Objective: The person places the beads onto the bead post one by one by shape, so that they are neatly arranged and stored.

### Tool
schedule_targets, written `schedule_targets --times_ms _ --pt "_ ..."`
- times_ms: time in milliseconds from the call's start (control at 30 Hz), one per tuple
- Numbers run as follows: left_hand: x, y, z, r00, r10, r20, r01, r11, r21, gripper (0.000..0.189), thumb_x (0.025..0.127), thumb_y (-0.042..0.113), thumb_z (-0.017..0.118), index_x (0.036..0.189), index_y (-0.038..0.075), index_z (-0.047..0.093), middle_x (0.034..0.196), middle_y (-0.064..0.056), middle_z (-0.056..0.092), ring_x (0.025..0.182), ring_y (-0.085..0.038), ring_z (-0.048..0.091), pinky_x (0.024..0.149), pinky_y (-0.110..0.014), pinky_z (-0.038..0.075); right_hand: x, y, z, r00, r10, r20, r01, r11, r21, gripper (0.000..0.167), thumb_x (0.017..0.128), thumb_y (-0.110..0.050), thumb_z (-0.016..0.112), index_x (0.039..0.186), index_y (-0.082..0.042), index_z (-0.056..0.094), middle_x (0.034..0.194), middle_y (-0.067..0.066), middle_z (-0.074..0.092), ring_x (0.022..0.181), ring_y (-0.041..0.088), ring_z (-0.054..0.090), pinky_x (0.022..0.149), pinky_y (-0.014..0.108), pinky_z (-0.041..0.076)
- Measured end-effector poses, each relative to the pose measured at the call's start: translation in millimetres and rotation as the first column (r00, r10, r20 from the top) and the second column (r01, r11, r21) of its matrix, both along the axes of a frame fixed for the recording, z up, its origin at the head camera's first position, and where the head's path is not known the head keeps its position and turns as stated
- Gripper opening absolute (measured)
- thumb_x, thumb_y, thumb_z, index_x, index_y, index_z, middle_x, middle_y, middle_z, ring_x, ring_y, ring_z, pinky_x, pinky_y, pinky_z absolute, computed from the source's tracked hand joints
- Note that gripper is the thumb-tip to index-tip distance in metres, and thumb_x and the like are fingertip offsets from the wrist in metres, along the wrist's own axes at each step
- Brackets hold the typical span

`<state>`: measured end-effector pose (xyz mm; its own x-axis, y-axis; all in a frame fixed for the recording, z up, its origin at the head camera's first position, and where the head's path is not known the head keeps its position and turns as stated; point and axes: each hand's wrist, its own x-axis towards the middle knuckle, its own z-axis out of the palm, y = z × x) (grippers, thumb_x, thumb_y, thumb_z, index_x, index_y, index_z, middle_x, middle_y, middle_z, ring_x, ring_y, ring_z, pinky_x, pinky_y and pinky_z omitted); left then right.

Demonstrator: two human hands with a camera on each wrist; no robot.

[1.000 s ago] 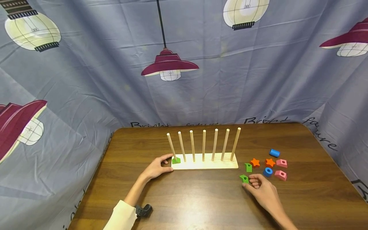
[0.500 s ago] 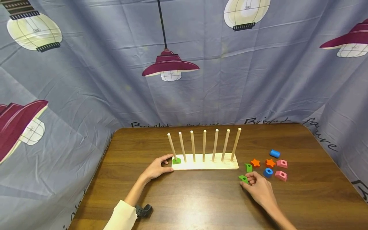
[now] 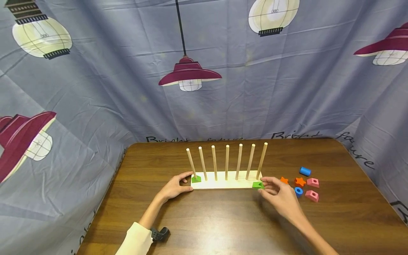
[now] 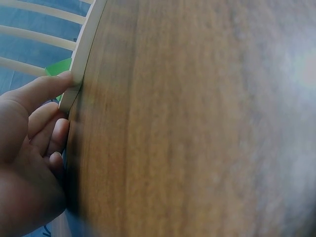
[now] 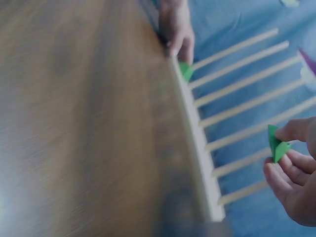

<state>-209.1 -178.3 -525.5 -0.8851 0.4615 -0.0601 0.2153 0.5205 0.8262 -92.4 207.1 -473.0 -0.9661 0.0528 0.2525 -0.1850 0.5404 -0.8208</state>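
a curtained booth: wood-grain table (image 3: 210, 216) with lamp-patterned blue-grey cloth (image 3: 236, 109) on three sides

Green block (image 3: 256, 185) near 7-peg board (image 3: 220, 182)

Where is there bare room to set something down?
Free: the brown wooden table in front of the pale wooden pegboard, between the left hand and right hand; also behind the pegboard, toward the bluish fabric curtain. Crowded: right of the pegboard, among orange star blocks, blue cylindrical blocks and pink trapezoid blocks. The right hand hides part.
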Motion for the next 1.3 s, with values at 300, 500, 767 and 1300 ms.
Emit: schedule_targets --times_ms 300,500,767,1300 --pt "-0.1 -0.7 -0.4 1.000 0.001 0.008 -0.001 1.000 0.007 0.063 0.085 0.017 0.079 0.142 0.006 0.056 0.129 -0.013 0.057 0.106 -0.025 0.051 0.091 -0.044 0.040 -28.1 -51.9 57.4 0.960 0.185 -0.208 -0.216 0.967 -0.136 0.027 0.085 -0.001 0.079 0.111 -0.002 0.072 0.104 0.008 0.072 0.093 0.019 0.069 0.081 0.027 0.054" --pt "-0.4 0.1 0.1 1.000 -0.001 0.006 0.001 1.000 0.005 0.063 0.085 0.017 0.079 0.142 0.006 0.056 0.130 -0.013 0.057 0.106 -0.024 0.052 0.091 -0.043 0.041 -50.6 -90.5 89.9 0.917 0.240 -0.320 -0.291 0.949 -0.123 0.029 0.083 0.001 0.079 0.112 -0.003 0.073 0.105 0.006 0.071 0.095 0.020 0.068 0.083 0.032 0.054" --pt "-2.0 0.3 -1.3 1.000 0.002 0.021 -0.002 1.000 0.006 0.063 0.085 0.017 0.079 0.143 0.007 0.055 0.128 -0.012 0.058 0.105 -0.024 0.052 0.090 -0.041 0.041 -69.4 -132.6 118.1 0.878 0.301 -0.373 -0.371 0.919 -0.132 0.029 0.084 -0.003 0.079 0.113 -0.004 0.074 0.109 0.004 0.070 0.099 0.017 0.067 0.087 0.035 0.053" --pt "0.0 -0.8 1.6 0.999 0.007 0.044 -0.008 1.000 0.017 0.063 0.086 0.015 0.079 0.143 0.006 0.054 0.128 -0.012 0.058 0.107 -0.025 0.051 0.092 -0.044 0.041 -97.1 -179.7 111.2 0.882 0.340 -0.326 -0.345 0.938 0.047 0.025 0.087 -0.004 0.076 0.112 -0.003 0.071 0.109 0.007 0.069 0.077 0.020 0.055 0.067 0.029 0.044"
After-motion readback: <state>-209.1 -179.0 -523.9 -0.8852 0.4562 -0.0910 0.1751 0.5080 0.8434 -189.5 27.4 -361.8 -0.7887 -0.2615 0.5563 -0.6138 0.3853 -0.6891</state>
